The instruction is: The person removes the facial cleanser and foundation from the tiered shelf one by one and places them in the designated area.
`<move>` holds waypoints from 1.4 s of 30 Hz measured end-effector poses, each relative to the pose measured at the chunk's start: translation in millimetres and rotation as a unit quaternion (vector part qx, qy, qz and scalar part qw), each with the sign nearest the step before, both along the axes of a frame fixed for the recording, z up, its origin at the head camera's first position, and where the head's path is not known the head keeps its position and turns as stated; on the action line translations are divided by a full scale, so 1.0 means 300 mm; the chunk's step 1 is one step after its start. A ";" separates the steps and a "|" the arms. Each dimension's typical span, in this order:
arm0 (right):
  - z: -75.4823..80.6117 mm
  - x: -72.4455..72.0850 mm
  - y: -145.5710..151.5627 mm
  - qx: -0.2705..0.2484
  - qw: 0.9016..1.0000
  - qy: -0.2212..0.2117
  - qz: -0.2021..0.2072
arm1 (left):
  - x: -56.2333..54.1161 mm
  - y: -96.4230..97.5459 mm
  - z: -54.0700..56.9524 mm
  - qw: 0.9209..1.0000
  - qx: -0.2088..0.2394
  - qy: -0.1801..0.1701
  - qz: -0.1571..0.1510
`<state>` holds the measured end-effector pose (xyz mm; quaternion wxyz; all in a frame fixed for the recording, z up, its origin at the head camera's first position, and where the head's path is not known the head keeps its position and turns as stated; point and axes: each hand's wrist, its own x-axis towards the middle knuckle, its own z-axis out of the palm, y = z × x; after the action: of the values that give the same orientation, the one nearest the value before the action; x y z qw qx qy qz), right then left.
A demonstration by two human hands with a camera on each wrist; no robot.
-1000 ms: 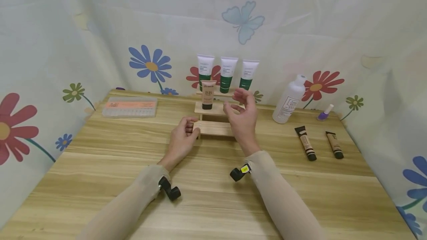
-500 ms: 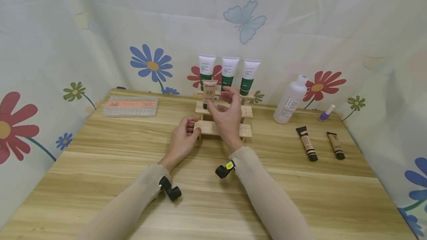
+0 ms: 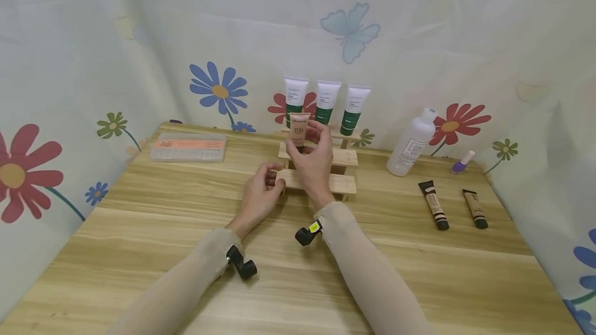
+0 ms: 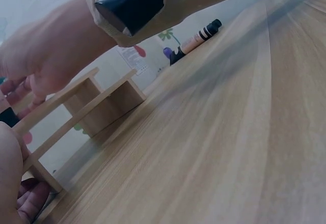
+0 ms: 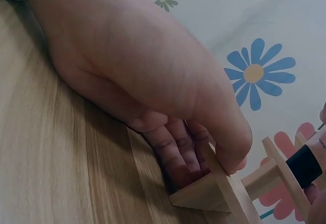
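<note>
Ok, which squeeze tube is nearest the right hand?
The upright beige BB tube with a black cap: the right hand curls around it. Three white and green tubes stand behind; two tan, black-capped tubes lie farther right.

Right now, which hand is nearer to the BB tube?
Right: the right hand curls around the BB tube; the left hand is farther, gripping the left end of the lowest shelf.

Head view looks forward-down; close wrist views share the rack.
</note>
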<state>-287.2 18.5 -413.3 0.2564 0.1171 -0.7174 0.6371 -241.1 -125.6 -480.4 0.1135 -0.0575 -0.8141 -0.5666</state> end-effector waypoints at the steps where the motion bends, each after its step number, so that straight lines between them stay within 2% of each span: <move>1: 0.000 0.000 -0.003 0.004 1.000 -0.001 -0.003 | 0.001 0.000 -0.001 1.000 0.001 -0.001 0.001; 7: -0.003 -0.004 -0.017 0.018 1.000 0.004 -0.017 | 0.005 -0.002 -0.008 1.000 0.001 -0.004 0.004; 15: -0.003 -0.010 -0.014 0.008 0.999 0.024 -0.024 | -0.001 0.002 0.000 1.000 0.006 -0.003 0.000; 27: 0.014 0.032 0.029 -0.010 0.999 0.022 -0.038 | 0.000 -0.002 -0.003 1.000 0.014 0.000 0.002; 42: 0.086 0.101 0.222 -0.051 0.995 0.049 -0.066 | 0.003 -0.008 -0.006 1.000 0.013 -0.007 -0.011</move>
<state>-256.9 85.1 -387.4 0.3388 0.0872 -0.6769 0.6476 -240.1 -127.9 -482.1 0.1022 -0.0609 -0.8066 -0.5790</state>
